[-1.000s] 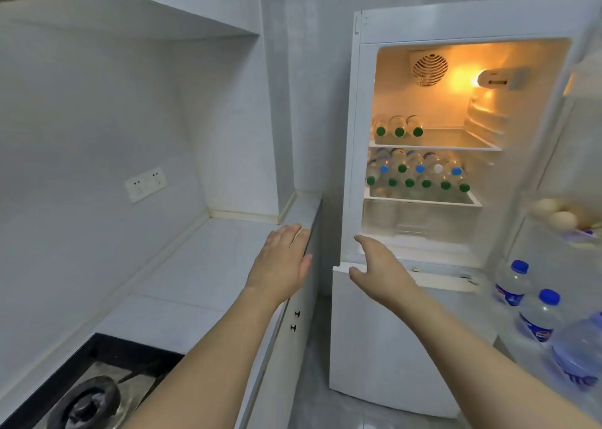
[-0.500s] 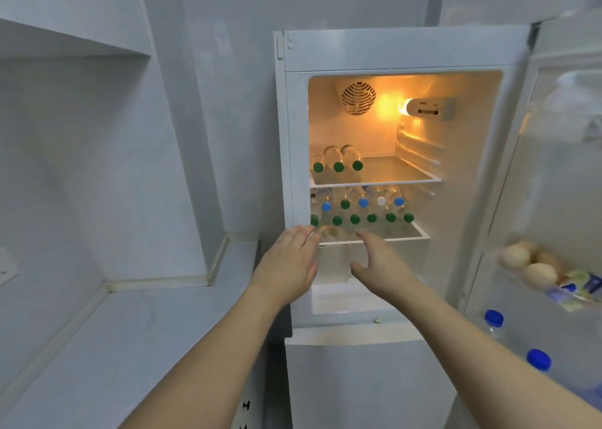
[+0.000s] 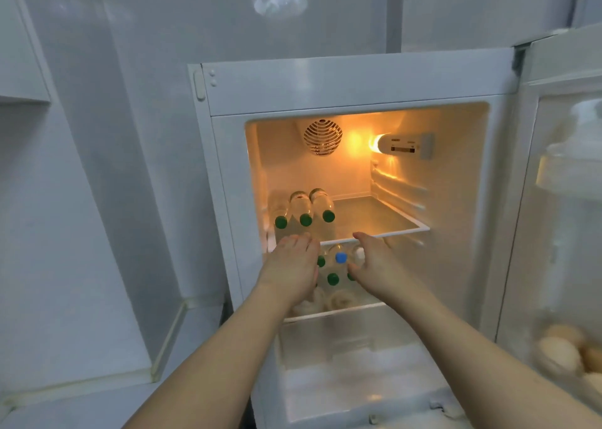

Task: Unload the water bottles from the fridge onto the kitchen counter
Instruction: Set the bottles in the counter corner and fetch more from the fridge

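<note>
Both hands reach into the open fridge (image 3: 358, 83) at the front of the middle shelf (image 3: 338, 313), where a cluster of water bottles (image 3: 332, 270) lies on its side, caps facing out — green ones and one blue. The left hand (image 3: 293, 266) is spread flat with straight fingers, holding nothing; the right hand (image 3: 374, 266) is relaxed and a little cupped, just beside the caps, also holding nothing. Whether either hand touches a bottle, I cannot tell. Three more green-capped bottles (image 3: 304, 213) lie on the upper shelf (image 3: 384, 223).

The step in hand looks like the first grasp. Done well, each hand closes round one bottle's neck or shoulder and draws it straight out — bottles stacked lying down may roll once a neighbour leaves. The desk (image 3: 81, 402) waits at lower left.
</note>
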`<action>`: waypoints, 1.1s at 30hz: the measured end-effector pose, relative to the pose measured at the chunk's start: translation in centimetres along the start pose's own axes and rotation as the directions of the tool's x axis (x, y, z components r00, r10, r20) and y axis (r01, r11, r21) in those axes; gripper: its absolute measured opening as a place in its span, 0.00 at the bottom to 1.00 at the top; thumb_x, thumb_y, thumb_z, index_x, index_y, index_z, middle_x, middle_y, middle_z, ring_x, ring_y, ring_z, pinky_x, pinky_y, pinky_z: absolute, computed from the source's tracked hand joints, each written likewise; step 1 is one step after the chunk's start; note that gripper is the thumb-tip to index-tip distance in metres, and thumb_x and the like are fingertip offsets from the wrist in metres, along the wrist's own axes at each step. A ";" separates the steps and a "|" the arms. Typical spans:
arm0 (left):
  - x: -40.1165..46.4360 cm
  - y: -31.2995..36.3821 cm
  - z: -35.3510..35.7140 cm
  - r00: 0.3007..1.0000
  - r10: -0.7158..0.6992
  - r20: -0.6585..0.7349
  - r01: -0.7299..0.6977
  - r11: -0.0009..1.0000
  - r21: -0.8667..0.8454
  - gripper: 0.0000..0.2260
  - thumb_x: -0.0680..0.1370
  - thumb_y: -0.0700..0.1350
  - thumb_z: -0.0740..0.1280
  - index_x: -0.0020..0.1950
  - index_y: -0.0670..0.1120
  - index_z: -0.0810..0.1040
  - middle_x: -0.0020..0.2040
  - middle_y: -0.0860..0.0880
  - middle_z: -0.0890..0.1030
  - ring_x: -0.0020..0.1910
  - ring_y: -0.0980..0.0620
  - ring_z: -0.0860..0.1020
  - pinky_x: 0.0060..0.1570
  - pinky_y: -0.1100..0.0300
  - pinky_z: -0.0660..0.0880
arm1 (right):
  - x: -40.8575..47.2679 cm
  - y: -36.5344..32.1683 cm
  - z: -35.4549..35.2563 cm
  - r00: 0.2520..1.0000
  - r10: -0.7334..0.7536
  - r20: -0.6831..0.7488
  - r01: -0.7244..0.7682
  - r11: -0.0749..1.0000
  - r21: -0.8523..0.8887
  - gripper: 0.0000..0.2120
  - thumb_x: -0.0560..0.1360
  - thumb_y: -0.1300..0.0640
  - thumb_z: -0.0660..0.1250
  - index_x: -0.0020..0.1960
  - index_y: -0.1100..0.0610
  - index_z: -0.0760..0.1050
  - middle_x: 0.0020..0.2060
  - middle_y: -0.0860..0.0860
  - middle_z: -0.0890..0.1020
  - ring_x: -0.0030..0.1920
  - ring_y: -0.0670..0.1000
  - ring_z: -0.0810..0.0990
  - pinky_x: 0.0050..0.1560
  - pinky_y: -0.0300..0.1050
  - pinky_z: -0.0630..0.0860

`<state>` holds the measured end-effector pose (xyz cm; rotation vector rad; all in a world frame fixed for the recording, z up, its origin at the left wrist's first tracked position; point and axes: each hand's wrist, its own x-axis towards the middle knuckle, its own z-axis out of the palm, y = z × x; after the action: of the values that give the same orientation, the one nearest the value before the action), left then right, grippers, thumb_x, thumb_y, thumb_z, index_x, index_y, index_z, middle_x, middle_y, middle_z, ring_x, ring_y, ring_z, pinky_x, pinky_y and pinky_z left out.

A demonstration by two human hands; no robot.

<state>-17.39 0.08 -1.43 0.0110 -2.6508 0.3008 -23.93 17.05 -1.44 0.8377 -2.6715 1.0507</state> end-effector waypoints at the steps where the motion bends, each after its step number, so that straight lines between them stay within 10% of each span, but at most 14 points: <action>1: 1.6 -0.3 0.5 1.000 -0.005 0.004 0.005 1.000 0.018 0.18 0.80 0.46 0.61 0.69 0.45 0.70 0.67 0.46 0.74 0.64 0.46 0.72 0.66 0.53 0.69 | 1.7 0.5 0.1 1.000 -0.005 -0.008 0.005 1.000 0.005 0.28 0.78 0.56 0.63 0.76 0.55 0.60 0.71 0.53 0.68 0.70 0.53 0.67 0.66 0.46 0.67; 13: 15.5 -5.0 5.7 0.981 -0.154 0.114 0.109 0.937 0.332 0.17 0.82 0.43 0.57 0.71 0.42 0.68 0.68 0.42 0.73 0.68 0.40 0.70 0.72 0.41 0.59 | 18.5 3.2 4.3 0.996 -0.088 -0.029 0.083 0.984 -0.159 0.22 0.73 0.50 0.66 0.65 0.53 0.69 0.56 0.53 0.79 0.54 0.55 0.78 0.53 0.50 0.77; 23: 18.3 -5.1 9.4 0.976 -0.203 0.076 0.140 0.858 0.494 0.14 0.82 0.42 0.56 0.65 0.38 0.69 0.62 0.38 0.76 0.62 0.37 0.73 0.69 0.39 0.62 | 23.6 5.4 8.4 0.990 -0.120 -0.078 0.086 0.936 -0.340 0.37 0.73 0.40 0.64 0.75 0.52 0.55 0.56 0.51 0.80 0.52 0.54 0.79 0.52 0.48 0.76; 33: 17.9 -4.5 7.1 0.975 -0.224 0.005 0.204 0.898 0.390 0.17 0.79 0.52 0.59 0.60 0.42 0.75 0.55 0.43 0.79 0.55 0.42 0.75 0.56 0.49 0.67 | 22.8 5.5 3.8 0.949 -0.084 -0.305 0.113 0.991 0.077 0.21 0.78 0.51 0.64 0.69 0.55 0.69 0.61 0.54 0.78 0.58 0.54 0.77 0.56 0.46 0.74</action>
<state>-36.26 -5.03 1.47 0.4407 -2.5625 0.7528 -45.71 7.71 0.03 0.7492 -2.3201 1.1816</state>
